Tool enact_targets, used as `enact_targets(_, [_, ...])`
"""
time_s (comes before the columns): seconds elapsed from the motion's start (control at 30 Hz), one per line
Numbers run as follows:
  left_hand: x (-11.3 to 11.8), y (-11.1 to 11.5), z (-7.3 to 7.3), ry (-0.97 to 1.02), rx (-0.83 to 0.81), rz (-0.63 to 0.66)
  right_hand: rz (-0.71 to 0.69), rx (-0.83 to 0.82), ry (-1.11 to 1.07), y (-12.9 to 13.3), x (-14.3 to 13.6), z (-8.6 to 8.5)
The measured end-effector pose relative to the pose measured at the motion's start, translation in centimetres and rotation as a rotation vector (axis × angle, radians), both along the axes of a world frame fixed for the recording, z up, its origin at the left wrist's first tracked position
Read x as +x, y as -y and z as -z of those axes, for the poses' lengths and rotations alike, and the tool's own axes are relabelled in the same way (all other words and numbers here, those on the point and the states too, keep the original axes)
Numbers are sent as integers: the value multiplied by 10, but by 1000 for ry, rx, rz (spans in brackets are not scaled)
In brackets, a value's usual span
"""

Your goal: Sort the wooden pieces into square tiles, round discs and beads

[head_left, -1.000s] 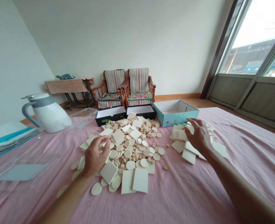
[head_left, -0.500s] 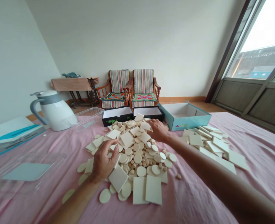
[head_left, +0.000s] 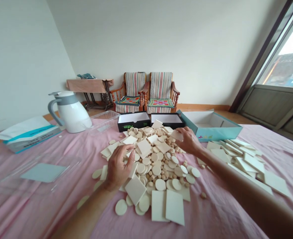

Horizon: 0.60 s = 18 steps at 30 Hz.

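A mixed pile of pale wooden discs (head_left: 156, 170), square tiles (head_left: 144, 148) and small beads covers the middle of the cloth. My right hand (head_left: 189, 141) is at the pile's far right side, its fingers closed on a square wooden tile (head_left: 176, 135). At the near left of the heap, my left hand (head_left: 119, 162) rests with thumb and fingers apart, holding nothing I can see. It partly hides the pieces beneath it. Two larger rectangular wooden pieces (head_left: 174, 207) lie at the pile's near edge.
Behind the pile stand two black boxes (head_left: 134, 126) and a light-blue box (head_left: 216, 133). More square tiles (head_left: 246, 159) are heaped at right. On the left are a white jug (head_left: 74, 114), a packet (head_left: 32, 134) and clear plastic trays (head_left: 44, 172), all on a pink cloth (head_left: 82, 212).
My right hand has drawn right and lifted a square tile off the pile. My left hand keeps its place by the heap. The whole view has shifted, with everything appearing farther right.
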<state>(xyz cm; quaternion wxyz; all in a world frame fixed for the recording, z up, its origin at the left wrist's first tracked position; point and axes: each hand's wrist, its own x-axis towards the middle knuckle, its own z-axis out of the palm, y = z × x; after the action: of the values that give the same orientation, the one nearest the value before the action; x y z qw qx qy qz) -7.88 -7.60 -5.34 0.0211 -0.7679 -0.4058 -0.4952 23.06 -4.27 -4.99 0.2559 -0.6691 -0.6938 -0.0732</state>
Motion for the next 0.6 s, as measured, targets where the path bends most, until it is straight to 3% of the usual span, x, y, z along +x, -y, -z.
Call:
enact_targets(0.2, [2,0,2,8,-12,7,258,35,119,54,86,-6])
enact_targets(0.3, [5,0,2,7,-11,7,364,136,128,66,104,-12])
enact_targets(0.4, [6,1,3,-5,1,14,251,141,1,54,88,-17])
enact_targets(0.5, [4,1,5,-20,19,32,102,33,-100,24,49,-18])
enact_targets(0.6, [2,1,6,-20,30,37,55,-68,-91,-11,8,-17])
